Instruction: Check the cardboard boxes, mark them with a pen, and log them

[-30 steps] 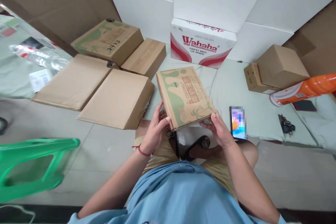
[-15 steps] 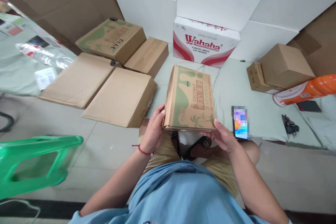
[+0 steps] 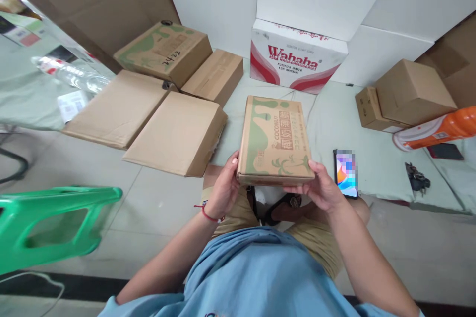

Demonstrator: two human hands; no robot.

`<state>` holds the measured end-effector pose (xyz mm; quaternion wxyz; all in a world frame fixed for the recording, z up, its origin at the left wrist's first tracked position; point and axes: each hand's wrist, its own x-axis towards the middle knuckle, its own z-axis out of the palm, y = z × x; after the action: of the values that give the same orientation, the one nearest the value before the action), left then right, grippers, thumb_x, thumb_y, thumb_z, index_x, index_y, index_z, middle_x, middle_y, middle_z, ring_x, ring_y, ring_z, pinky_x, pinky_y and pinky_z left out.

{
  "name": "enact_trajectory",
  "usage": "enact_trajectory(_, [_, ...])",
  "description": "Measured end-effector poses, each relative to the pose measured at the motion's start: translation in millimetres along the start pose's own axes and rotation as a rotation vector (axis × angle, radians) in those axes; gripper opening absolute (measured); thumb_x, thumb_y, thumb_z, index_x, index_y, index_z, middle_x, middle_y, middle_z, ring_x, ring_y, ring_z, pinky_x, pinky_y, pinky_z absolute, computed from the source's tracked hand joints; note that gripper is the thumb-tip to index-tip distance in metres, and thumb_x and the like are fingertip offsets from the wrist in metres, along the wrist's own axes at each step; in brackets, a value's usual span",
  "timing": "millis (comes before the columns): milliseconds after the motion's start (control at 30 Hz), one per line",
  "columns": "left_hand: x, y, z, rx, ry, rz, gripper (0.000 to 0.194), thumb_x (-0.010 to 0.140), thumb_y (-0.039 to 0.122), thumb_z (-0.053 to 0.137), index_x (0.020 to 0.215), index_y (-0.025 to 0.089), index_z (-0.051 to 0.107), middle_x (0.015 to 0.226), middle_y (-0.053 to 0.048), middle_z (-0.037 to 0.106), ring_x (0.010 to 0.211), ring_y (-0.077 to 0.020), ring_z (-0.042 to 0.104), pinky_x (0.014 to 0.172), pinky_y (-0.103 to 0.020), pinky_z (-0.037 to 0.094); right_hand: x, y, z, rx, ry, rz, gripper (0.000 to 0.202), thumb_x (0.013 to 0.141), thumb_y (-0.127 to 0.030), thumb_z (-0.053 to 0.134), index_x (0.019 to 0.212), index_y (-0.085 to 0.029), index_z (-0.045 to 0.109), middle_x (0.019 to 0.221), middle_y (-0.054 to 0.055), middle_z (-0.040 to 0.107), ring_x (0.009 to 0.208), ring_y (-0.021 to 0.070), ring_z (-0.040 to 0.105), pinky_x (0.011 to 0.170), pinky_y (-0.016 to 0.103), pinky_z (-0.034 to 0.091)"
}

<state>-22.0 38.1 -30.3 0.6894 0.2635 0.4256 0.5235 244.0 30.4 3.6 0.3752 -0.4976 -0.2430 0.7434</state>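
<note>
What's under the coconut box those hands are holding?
The right hand reaches partly under the near right corner of the coconut box; below its near edge, a black sandal shows. The box's underside is hidden from view.

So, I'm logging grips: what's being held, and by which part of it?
The coconut box: left hand at its near left corner, right hand at its near right corner.

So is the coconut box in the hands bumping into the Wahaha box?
Apart. The head view shows a strip of pale green cloth between the far edge of the held coconut box and the Wahaha box.
</note>
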Motion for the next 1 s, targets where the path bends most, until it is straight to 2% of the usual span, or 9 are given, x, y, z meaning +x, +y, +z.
enact_trajectory(100, [-0.5,-3.0,-1.8,-0.028,0.005,-0.041,0.060,0.095,0.067,0.074,0.141,0.030,0.068,0.149,-0.006,0.071,0.137,-0.0316,0.066,0.103,-0.044,0.063,19.5,-15.4,1.7,0.012,0.020,-0.029,0.058,0.089,-0.068,0.071,0.129,-0.027,0.073,0.128,0.012,0.083,0.113,0.0362,0.080,0.099,0.065,0.066])
enact_trajectory(267, [-1.9,-9.3,-11.3,0.045,0.100,-0.037,0.056,0.090,0.064,0.080,0.134,0.030,0.069,0.154,-0.008,0.062,0.139,-0.0311,0.062,0.096,-0.042,0.065,62.8,-38.0,16.5,0.031,0.068,-0.105,0.050,0.092,-0.064,0.070,0.129,-0.031,0.069,0.132,0.009,0.079,0.121,0.0341,0.075,0.099,0.066,0.066])
enact_trajectory(400, [-10.4,-14.8,-21.2,0.128,0.109,-0.069,0.053,0.086,0.066,0.082,0.112,0.021,0.076,0.130,-0.012,0.069,0.134,-0.0331,0.063,0.095,-0.040,0.063,102.7,-52.5,35.2,0.045,0.072,-0.118,0.050,0.091,-0.064,0.072,0.128,-0.031,0.066,0.127,0.010,0.077,0.121,0.0338,0.073,0.098,0.066,0.066])
enact_trajectory(533, [-24.8,-22.0,-24.5,0.209,0.095,-0.099,0.047,0.086,0.064,0.084,0.102,0.020,0.078,0.115,-0.010,0.073,0.121,-0.0308,0.068,0.096,-0.043,0.063,138.2,-66.4,57.2,0.039,0.119,-0.167,0.051,0.091,-0.066,0.072,0.127,-0.032,0.061,0.126,0.010,0.073,0.124,0.0336,0.070,0.098,0.066,0.066])
enact_trajectory(700, [-33.8,-32.0,-20.2,0.405,0.055,-0.050,0.041,0.090,0.061,0.080,0.098,0.021,0.078,0.108,-0.009,0.075,0.100,-0.0267,0.071,0.091,-0.042,0.062,153.1,-72.8,73.5,-0.118,0.162,-0.268,0.043,0.091,-0.059,0.077,0.116,-0.027,0.064,0.137,0.011,0.069,0.126,0.0313,0.067,0.098,0.058,0.067])
enact_trajectory(767, [-32.3,-32.9,-18.0,0.508,0.031,0.018,0.038,0.094,0.059,0.076,0.095,0.021,0.077,0.103,-0.008,0.074,0.094,-0.0259,0.070,0.085,-0.040,0.060,149.9,-71.8,64.2,-0.237,0.178,-0.327,0.043,0.090,-0.057,0.078,0.117,-0.026,0.065,0.139,0.012,0.068,0.127,0.0303,0.067,0.098,0.055,0.067])
enact_trajectory(833, [-28.0,-31.0,-16.0,0.614,0.005,0.104,0.036,0.100,0.056,0.069,0.090,0.022,0.075,0.095,-0.007,0.074,0.090,-0.0250,0.069,0.081,-0.037,0.056,143.2,-75.2,40.4,-0.362,0.280,-0.430,0.050,0.090,-0.056,0.077,0.127,-0.025,0.064,0.139,0.013,0.067,0.129,0.0297,0.065,0.103,0.055,0.063])
enact_trajectory(900, [-19.6,-27.3,-14.2,0.720,-0.013,0.204,0.037,0.104,0.052,0.062,0.084,0.023,0.072,0.086,-0.006,0.071,0.083,-0.0235,0.067,0.079,-0.036,0.053,132.8,-88.3,2.9,-0.532,0.502,-0.575,0.059,0.089,-0.053,0.077,0.136,-0.023,0.060,0.140,0.013,0.067,0.131,0.0295,0.064,0.113,0.057,0.055])
enact_trajectory(1000, [3.6,-21.9,-10.4,0.872,-0.019,0.361,0.034,0.105,0.043,0.060,0.078,0.024,0.065,0.080,-0.004,0.068,0.079,-0.0221,0.064,0.081,-0.036,0.050,108.8,-128.8,-66.3,-0.890,0.916,-0.718,0.068,0.090,-0.041,0.079,0.148,-0.014,0.056,0.147,0.022,0.063,0.137,0.0325,0.059,0.125,0.056,0.040])
